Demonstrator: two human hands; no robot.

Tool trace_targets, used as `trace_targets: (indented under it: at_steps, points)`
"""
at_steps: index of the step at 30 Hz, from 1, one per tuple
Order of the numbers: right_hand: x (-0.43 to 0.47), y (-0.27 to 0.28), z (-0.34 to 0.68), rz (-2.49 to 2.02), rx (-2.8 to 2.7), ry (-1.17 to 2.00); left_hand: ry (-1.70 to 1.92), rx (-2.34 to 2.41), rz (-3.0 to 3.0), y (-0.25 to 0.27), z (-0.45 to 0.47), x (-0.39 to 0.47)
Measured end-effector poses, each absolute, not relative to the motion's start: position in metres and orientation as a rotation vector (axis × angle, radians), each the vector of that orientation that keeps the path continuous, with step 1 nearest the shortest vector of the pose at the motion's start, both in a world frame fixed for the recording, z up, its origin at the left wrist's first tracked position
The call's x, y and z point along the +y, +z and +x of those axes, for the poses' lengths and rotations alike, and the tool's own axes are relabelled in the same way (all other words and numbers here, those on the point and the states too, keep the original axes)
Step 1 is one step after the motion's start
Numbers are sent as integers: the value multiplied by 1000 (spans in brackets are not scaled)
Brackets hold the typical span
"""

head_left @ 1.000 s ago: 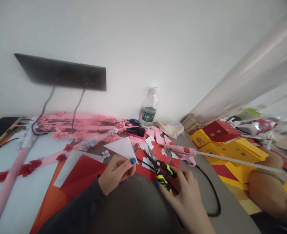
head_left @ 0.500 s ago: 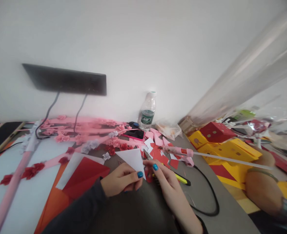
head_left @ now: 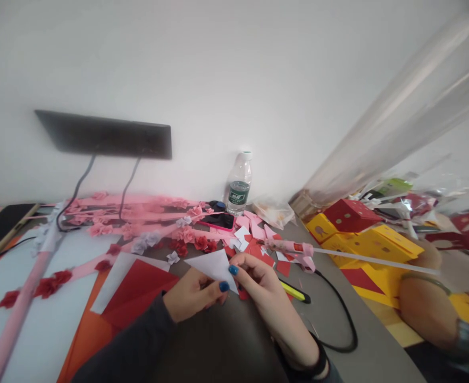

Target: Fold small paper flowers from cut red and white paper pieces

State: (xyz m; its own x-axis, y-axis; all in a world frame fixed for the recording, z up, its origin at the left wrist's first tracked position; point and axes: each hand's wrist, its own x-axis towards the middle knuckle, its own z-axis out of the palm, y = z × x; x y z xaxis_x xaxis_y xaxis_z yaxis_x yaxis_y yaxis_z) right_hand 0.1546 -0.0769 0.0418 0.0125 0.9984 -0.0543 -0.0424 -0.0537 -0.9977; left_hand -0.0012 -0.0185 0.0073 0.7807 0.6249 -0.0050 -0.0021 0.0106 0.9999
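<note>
A folded white paper triangle [head_left: 214,264] is held up between both hands over the grey table [head_left: 338,308]. My left hand [head_left: 197,295] pinches its lower edge between thumb and fingers. On the paper's right corner, my right hand [head_left: 260,282] has its thumb and fingers closed. Behind the paper lie red paper scraps [head_left: 260,254] and pink paper pieces [head_left: 256,227]. A small white paper flower [head_left: 173,257] rests just left of the triangle. Red paper sheets [head_left: 139,290] lie beside my left forearm.
A pink glue gun [head_left: 290,247] with a long glue stick and a yellow cutter [head_left: 295,290] lie to the right. A water bottle [head_left: 240,183] stands by the wall. Pink flowered strips [head_left: 139,213] spread leftward. Another person's arm [head_left: 426,292] reaches in near yellow boxes [head_left: 378,242].
My right hand has moved left and taken hold of the paper's right corner. The triangle has tilted and its point has shifted left.
</note>
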Motion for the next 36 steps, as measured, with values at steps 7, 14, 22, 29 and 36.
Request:
trace_targets:
  at_steps: [7,14,22,29,36]
  points:
    - [-78,38,154,-1262,-1181,1119,732,739,1391,7,3,-22]
    - [-66,35,173,-1332,-1298,932,779,826,1239,14,4,-21]
    - [-28,28,184,-1660,-1751,633,818,867,1200,12,6,-17]
    - [-4,32,171,-1286,-1687,941,940,976,1174,-1,7,-2]
    - [4,9,162,-1020,-1516,1099,968,1001,1257,-11,-2,12]
